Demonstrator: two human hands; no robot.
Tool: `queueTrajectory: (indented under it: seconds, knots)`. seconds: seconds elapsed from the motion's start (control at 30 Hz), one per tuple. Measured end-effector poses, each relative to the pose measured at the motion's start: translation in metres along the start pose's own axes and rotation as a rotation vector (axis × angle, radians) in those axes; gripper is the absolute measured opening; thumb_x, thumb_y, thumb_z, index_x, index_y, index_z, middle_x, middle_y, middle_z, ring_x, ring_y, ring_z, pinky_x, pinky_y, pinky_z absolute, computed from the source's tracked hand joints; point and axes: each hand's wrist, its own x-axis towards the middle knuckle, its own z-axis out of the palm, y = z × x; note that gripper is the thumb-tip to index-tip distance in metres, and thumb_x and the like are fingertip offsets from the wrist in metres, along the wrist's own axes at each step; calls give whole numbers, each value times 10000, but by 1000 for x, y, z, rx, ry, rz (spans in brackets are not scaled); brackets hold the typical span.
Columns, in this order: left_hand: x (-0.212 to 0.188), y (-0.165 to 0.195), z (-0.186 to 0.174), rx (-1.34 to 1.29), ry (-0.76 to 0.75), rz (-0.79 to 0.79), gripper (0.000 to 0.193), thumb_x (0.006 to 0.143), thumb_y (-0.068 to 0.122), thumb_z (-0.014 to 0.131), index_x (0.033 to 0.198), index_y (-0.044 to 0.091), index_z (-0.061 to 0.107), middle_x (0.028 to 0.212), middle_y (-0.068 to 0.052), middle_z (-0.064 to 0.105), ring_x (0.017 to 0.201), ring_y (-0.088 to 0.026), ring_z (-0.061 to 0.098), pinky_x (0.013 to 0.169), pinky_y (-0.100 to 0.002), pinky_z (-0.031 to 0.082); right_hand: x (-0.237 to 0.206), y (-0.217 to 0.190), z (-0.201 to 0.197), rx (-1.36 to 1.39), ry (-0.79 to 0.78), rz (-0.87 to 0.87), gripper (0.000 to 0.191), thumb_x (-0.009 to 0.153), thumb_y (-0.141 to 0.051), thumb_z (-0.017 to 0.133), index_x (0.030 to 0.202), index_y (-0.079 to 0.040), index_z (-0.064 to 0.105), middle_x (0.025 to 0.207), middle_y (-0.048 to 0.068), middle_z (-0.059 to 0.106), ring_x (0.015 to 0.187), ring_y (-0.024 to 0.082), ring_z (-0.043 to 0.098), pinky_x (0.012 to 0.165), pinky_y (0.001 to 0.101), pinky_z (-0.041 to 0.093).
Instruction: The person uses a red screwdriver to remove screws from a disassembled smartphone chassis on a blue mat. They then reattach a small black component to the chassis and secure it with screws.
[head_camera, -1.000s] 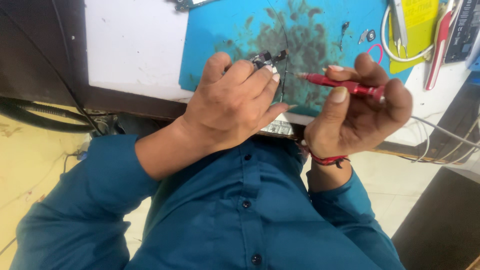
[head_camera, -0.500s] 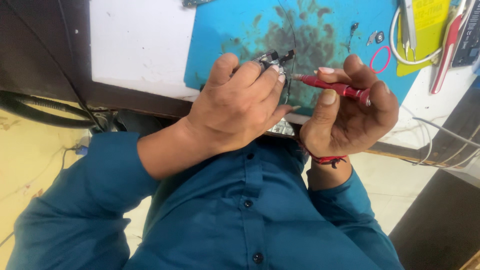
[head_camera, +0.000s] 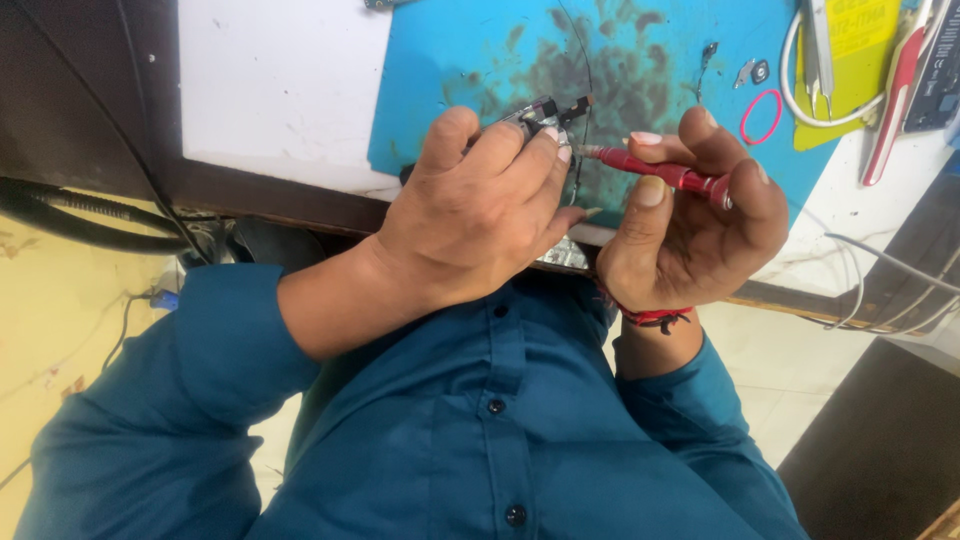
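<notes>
1. Fingers of the left hand (head_camera: 480, 215) pinch a small metal part (head_camera: 545, 112) over the blue mat (head_camera: 470, 60).
2. Right hand (head_camera: 690, 225) grips a red screwdriver (head_camera: 660, 172), its tip touching that part.

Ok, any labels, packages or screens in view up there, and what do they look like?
Yellow label: top right of the bench, beside the blue mat; yellow sheet with dark print, tweezers and a white cable across it.
Dark package: far right top edge, cut off by the frame; black with pale print.
No screens in view.
</notes>
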Motion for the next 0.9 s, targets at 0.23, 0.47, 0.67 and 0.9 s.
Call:
queueTrajectory:
  seconds: [0.23, 0.47, 0.67, 0.9]
  knots:
    - [2, 0, -1, 7, -5, 6, 390, 962, 365, 752, 1128, 12, 750, 1071, -45, 653, 1048, -188, 545, 1022, -389, 317, 2, 1, 0, -17, -9, -20, 574, 1128, 30, 605, 1570, -214, 332, 1501, 175, 552, 1196, 236, 710, 1007, 342, 648]
    - [1, 1, -4, -2, -6, 12, 383, 963, 356, 751, 1132, 12, 751, 1027, -32, 634, 1031, -189, 537, 1012, -389, 318, -2, -1, -2, -26, 2, -10, 575, 1127, 26, 601, 1575, -220, 338, 1504, 161, 551, 1190, 229, 711, 994, 337, 651]
    - [0, 1, -5, 19, -15, 26, 371, 972, 355, 741, 1124, 17, 750, 1047, -30, 630, 1018, -188, 532, 995, -386, 320, -6, -5, 0, 27, 75, 64, 591, 1161, 37, 623, 1598, -233, 331, 1517, 140, 547, 1195, 213, 696, 1029, 332, 623]
    - [1, 2, -7, 45, -28, 18, 407, 986, 419, 751, 1167, 54, 742, 1054, -39, 629, 1024, -207, 543, 983, -392, 336, 1, -3, 3, 202, 252, 259, 548, 1171, 44, 675, 1574, -153, 361, 1448, 153, 585, 1113, 205, 678, 1035, 342, 566]
